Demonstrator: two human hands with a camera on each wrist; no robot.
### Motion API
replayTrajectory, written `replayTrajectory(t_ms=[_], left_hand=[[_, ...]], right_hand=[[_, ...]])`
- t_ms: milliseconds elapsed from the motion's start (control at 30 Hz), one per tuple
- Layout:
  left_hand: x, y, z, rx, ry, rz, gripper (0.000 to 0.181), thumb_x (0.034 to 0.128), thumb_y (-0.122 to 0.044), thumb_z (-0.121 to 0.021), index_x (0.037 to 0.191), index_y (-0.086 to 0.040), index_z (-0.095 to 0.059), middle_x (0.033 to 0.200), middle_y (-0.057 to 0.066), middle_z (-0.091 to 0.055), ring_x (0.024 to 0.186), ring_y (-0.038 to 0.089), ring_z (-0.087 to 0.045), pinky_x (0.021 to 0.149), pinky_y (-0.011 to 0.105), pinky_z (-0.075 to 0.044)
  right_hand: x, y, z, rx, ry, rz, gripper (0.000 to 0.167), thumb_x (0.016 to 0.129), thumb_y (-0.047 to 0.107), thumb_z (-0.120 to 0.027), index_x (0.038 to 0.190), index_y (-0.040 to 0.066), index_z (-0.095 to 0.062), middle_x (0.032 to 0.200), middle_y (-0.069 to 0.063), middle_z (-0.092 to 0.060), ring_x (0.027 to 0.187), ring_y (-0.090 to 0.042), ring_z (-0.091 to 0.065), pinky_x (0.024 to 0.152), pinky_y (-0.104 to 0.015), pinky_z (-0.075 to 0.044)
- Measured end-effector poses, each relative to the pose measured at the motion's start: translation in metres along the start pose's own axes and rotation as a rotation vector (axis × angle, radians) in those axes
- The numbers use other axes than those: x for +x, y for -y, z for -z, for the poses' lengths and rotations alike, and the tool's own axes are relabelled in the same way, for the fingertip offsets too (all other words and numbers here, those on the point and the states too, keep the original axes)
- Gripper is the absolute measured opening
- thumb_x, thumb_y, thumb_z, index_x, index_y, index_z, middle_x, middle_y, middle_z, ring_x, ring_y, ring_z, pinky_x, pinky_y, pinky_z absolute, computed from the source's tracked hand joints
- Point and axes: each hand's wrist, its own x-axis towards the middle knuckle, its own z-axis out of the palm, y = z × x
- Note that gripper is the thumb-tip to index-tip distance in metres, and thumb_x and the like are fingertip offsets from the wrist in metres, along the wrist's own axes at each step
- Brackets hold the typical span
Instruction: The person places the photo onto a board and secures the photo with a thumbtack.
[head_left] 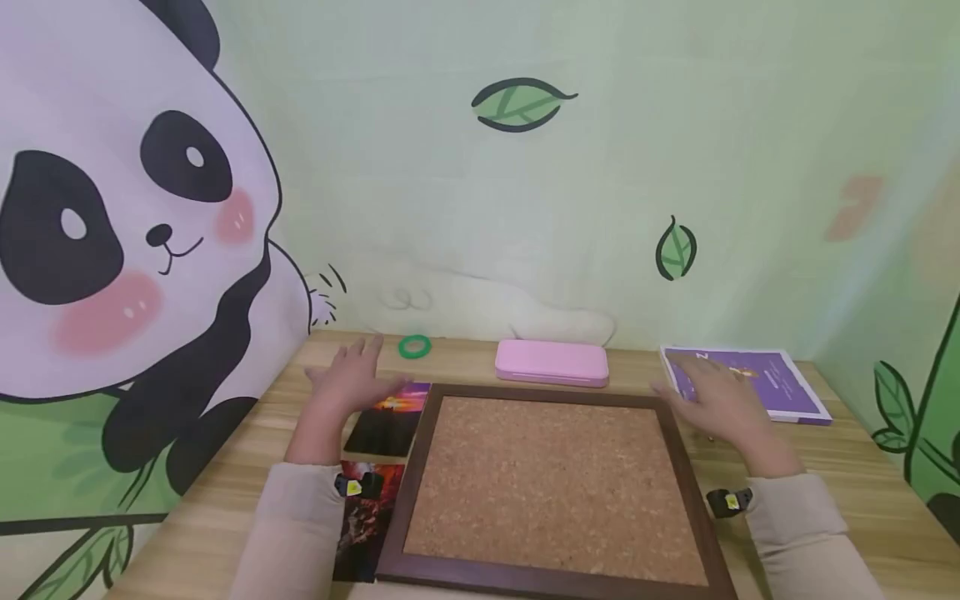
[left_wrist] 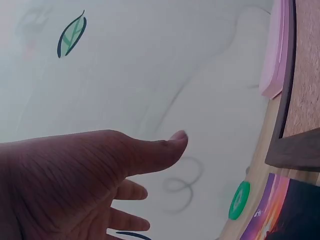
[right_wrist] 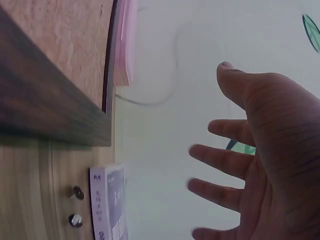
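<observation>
A cork board (head_left: pixel 555 492) in a dark brown frame lies flat on the wooden table. My left hand (head_left: pixel 348 383) is over the table at the board's left, fingers spread, holding nothing. Nearest to it are a sunset photo (head_left: pixel 384 429) and a green tape roll (head_left: pixel 415 347). My right hand (head_left: pixel 720 404), fingers apart and holding nothing, is at the board's right, partly covering a purple book or box (head_left: pixel 783 385) in the head view. Two metal thumbtacks, one (right_wrist: pixel 76 220) beside the other (right_wrist: pixel 77 192), lie near that purple item in the right wrist view.
A pink case (head_left: pixel 552 362) stands behind the board, near the wall. A second, red and dark photo (head_left: pixel 369 525) lies at the board's left, partly hidden by my left sleeve. A cloth with a panda (head_left: pixel 172 217) and leaves hangs behind the table.
</observation>
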Motion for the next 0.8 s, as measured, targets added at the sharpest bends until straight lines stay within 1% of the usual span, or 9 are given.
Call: replayTrajectory(t_ms=[67,167,233,333,467,533,600,700,800], left_hand=[[0.0,-0.002,-0.002,-0.024,-0.008,0.018,0.095,0.0912,-0.065,-0.057,0.159,-0.008,-0.024,0.16,0.028,-0.024,0.145,0.052,-0.02,0.097,0.085,-0.005],[0.002,-0.001,-0.006,-0.069,-0.016,0.056,0.093,0.0919,-0.063,-0.057,0.158,-0.006,-0.027,0.158,0.028,-0.029,0.142,0.051,-0.027,0.1,0.082,-0.014],[0.003,0.004,-0.009,-0.104,-0.012,0.076,0.093,0.0923,-0.062,-0.058,0.157,-0.003,-0.028,0.155,0.031,-0.031,0.14,0.051,-0.031,0.102,0.078,-0.02],[0.008,0.016,-0.015,-0.158,0.013,0.093,0.092,0.0931,-0.061,-0.058,0.155,0.002,-0.029,0.154,0.034,-0.031,0.14,0.052,-0.031,0.105,0.072,-0.026],[0.015,0.027,-0.023,-0.21,0.032,0.104,0.094,0.0928,-0.059,-0.06,0.153,0.006,-0.03,0.151,0.036,-0.033,0.138,0.052,-0.033,0.108,0.065,-0.03],[0.017,0.031,-0.028,-0.224,0.029,0.118,0.094,0.0922,-0.058,-0.062,0.152,0.008,-0.03,0.149,0.037,-0.035,0.136,0.052,-0.035,0.108,0.063,-0.031],[0.02,0.035,-0.036,-0.231,0.025,0.144,0.094,0.0911,-0.056,-0.065,0.15,0.01,-0.032,0.147,0.038,-0.037,0.134,0.053,-0.038,0.107,0.062,-0.033],[0.022,0.04,-0.047,-0.212,0.002,0.172,0.091,0.0889,-0.051,-0.069,0.147,0.011,-0.036,0.142,0.038,-0.043,0.128,0.052,-0.044,0.103,0.062,-0.037],[0.025,0.042,-0.058,-0.174,-0.018,0.173,0.087,0.0865,-0.05,-0.071,0.142,0.011,-0.043,0.136,0.038,-0.047,0.122,0.051,-0.048,0.098,0.061,-0.041]], right_hand=[[-0.005,-0.006,-0.001,0.053,0.004,0.004,0.07,0.102,0.053,-0.051,0.147,0.0,-0.046,0.143,-0.031,-0.049,0.128,-0.054,-0.045,0.102,-0.068,-0.034],[-0.012,-0.016,-0.004,0.143,0.001,0.015,0.057,0.103,0.042,-0.054,0.138,-0.003,-0.054,0.136,-0.032,-0.054,0.125,-0.054,-0.049,0.101,-0.065,-0.038],[-0.016,-0.024,-0.009,0.198,-0.023,0.012,0.046,0.104,0.034,-0.056,0.131,-0.003,-0.06,0.131,-0.031,-0.058,0.121,-0.052,-0.052,0.098,-0.065,-0.04],[-0.021,-0.037,-0.019,0.269,-0.091,-0.002,0.034,0.103,0.025,-0.058,0.121,-0.004,-0.065,0.119,-0.028,-0.066,0.11,-0.05,-0.06,0.092,-0.063,-0.045],[-0.029,-0.057,-0.032,0.364,-0.134,-0.084,0.036,0.103,0.027,-0.058,0.117,-0.005,-0.066,0.112,-0.026,-0.068,0.104,-0.046,-0.063,0.091,-0.06,-0.046],[-0.036,-0.066,-0.038,0.398,-0.112,-0.133,0.041,0.103,0.033,-0.058,0.118,-0.005,-0.066,0.111,-0.025,-0.068,0.102,-0.042,-0.063,0.09,-0.057,-0.047],[-0.043,-0.072,-0.044,0.401,-0.077,-0.17,0.044,0.102,0.037,-0.059,0.119,-0.003,-0.067,0.112,-0.022,-0.068,0.101,-0.035,-0.063,0.089,-0.05,-0.048],[-0.05,-0.077,-0.051,0.392,-0.046,-0.183,0.042,0.099,0.039,-0.064,0.118,0.002,-0.069,0.111,-0.016,-0.07,0.097,-0.02,-0.06,0.084,-0.035,-0.047],[-0.053,-0.079,-0.056,0.395,-0.055,-0.159,0.037,0.096,0.037,-0.069,0.115,0.005,-0.07,0.109,-0.012,-0.071,0.094,-0.009,-0.059,0.081,-0.025,-0.045]])
